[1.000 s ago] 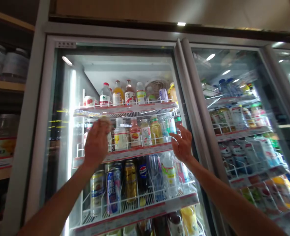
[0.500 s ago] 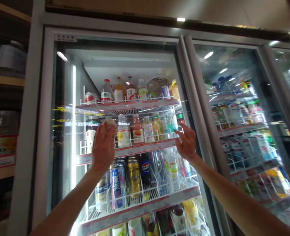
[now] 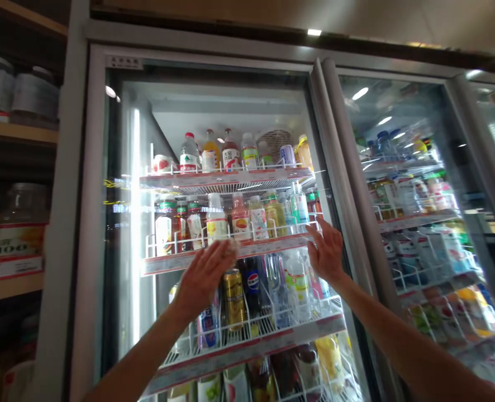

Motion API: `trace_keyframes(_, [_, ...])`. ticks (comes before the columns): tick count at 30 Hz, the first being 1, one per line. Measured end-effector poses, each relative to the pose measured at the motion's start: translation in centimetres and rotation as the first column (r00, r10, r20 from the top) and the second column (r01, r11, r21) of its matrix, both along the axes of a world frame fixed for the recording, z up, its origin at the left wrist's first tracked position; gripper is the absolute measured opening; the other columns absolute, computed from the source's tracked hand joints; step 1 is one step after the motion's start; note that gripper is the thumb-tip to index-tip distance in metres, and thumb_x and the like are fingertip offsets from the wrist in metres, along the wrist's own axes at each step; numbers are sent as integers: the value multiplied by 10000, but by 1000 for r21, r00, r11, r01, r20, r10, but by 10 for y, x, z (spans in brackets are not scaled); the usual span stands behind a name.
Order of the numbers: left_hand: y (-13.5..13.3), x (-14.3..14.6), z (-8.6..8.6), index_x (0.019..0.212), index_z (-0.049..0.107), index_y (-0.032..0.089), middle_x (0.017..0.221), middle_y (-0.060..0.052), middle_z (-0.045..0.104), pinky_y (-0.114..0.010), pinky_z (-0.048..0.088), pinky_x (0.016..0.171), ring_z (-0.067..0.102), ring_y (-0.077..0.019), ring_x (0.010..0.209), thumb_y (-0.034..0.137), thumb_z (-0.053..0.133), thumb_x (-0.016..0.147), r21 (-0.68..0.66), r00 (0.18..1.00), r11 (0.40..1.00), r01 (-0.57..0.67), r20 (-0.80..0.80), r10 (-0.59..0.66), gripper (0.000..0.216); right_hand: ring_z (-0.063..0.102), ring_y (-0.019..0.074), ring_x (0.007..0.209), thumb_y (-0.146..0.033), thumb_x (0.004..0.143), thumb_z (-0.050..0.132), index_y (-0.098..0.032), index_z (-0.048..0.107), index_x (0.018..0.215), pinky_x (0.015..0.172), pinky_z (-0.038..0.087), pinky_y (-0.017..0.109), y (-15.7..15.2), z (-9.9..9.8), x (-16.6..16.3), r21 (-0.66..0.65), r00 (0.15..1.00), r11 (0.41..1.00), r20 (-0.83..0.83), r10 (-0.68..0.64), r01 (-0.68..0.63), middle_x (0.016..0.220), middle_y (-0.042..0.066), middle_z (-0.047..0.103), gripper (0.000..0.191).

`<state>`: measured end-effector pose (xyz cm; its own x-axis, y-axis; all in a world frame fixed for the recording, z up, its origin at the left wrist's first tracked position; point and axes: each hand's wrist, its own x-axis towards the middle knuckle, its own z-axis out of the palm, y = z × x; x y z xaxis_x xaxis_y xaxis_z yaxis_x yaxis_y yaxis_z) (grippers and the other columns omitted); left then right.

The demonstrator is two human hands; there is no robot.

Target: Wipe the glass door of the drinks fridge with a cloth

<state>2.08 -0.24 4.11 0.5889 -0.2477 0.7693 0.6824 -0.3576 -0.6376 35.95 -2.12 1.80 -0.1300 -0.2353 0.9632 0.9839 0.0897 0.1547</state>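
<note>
I face a glass-door drinks fridge [image 3: 117, 167]. My left hand [image 3: 203, 276] is raised against the glass, its fingers lying over a small whitish wad [image 3: 232, 246] in front of the second shelf's red price strip [image 3: 176, 261]. My right hand [image 3: 327, 251] is open with fingers spread, flat on the glass near the door's right edge [image 3: 335, 184]. Behind the glass stand rows of bottles [image 3: 239, 215] and, lower down, cans such as a gold one [image 3: 233, 296].
A second glass-door fridge [image 3: 415, 212] full of drinks adjoins on the right. Wooden shelves [image 3: 17, 131] with jars and boxes stand to the left. Ceiling lights reflect in the glass.
My left hand has slid down and to the right across the glass with the wad, from the second shelf's bottles to below its price strip. My right hand has barely moved.
</note>
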Motion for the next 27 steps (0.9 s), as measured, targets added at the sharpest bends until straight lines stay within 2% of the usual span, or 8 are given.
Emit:
trace_keyframes(4, [0, -1, 5, 1371, 350, 185, 1473, -134, 265, -467, 330, 1059, 258, -265, 1355, 128, 419, 874, 82, 889, 996, 42, 452, -75, 505, 400, 247, 1261, -251, 864, 426, -270, 446, 1277, 986, 305, 430, 1, -4, 1, 7, 1000, 1000, -2, 2, -2, 1405, 96, 393, 414])
trace_keyframes(9, [-2, 5, -9, 1373, 336, 297, 1437, -24, 359, -369, 296, 1097, 281, -174, 1344, 37, 337, 851, -46, 999, 999, 10, -46, -12, 583, 394, 253, 1268, -252, 862, 431, -281, 452, 1287, 1001, 292, 440, 2, -6, 1, -3, 1000, 1000, -16, 6, -6, 1424, 87, 373, 426])
trace_keyframes(11, [-1, 0, -7, 1387, 307, 286, 1462, -45, 310, -412, 298, 1093, 263, -201, 1353, 67, 364, 858, -17, 991, 999, 37, 129, -35, 576, 393, 254, 1270, -250, 863, 429, -281, 459, 1284, 1002, 291, 442, 2, -7, 2, -3, 1000, 1000, -14, 0, 0, 1428, 86, 366, 423])
trace_keyframes(14, [0, -2, -4, 1401, 283, 232, 1501, -93, 205, -469, 283, 1091, 193, -246, 1378, 107, 401, 865, 27, 884, 997, 75, 461, -79, 563, 393, 259, 1269, -256, 860, 438, -267, 485, 1259, 996, 297, 444, 2, -8, 3, 1, 1000, 1000, -3, -13, 13, 1423, 97, 369, 401])
trace_keyframes(19, [-1, 0, -13, 1350, 371, 286, 1417, -51, 393, -390, 304, 1080, 285, -193, 1347, 64, 340, 872, -29, 999, 999, -27, -19, 27, 527, 403, 255, 1262, -256, 859, 432, -264, 490, 1247, 986, 307, 438, 1, -9, 3, 2, 1000, 1000, -2, 2, -2, 1410, 100, 387, 392])
trace_keyframes(21, [0, -11, -8, 1336, 397, 234, 1404, -105, 397, -419, 324, 1056, 318, -229, 1329, 107, 357, 883, 3, 982, 1000, -14, 186, 14, 473, 405, 255, 1260, -252, 859, 428, -268, 483, 1254, 988, 307, 437, 1, -9, 2, -1, 1000, 1000, -5, 15, -15, 1410, 94, 387, 399])
trace_keyframes(24, [1, -24, -4, 1345, 383, 162, 1418, -174, 343, -461, 358, 1012, 335, -284, 1312, 173, 376, 890, 36, 842, 999, 13, 539, -30, 456, 408, 259, 1256, -251, 858, 426, -269, 485, 1253, 992, 302, 440, 1, -9, 0, -6, 1000, 1000, -12, 27, -27, 1410, 90, 389, 400])
trace_keyframes(27, [0, -22, -15, 1351, 380, 247, 1417, -101, 382, -411, 344, 1041, 344, -228, 1316, 125, 348, 883, -27, 961, 999, -16, 277, 23, 485, 418, 260, 1246, -251, 856, 428, -267, 501, 1237, 993, 304, 439, 1, -10, 1, -4, 1000, 1000, -12, 28, -28, 1405, 88, 394, 388])
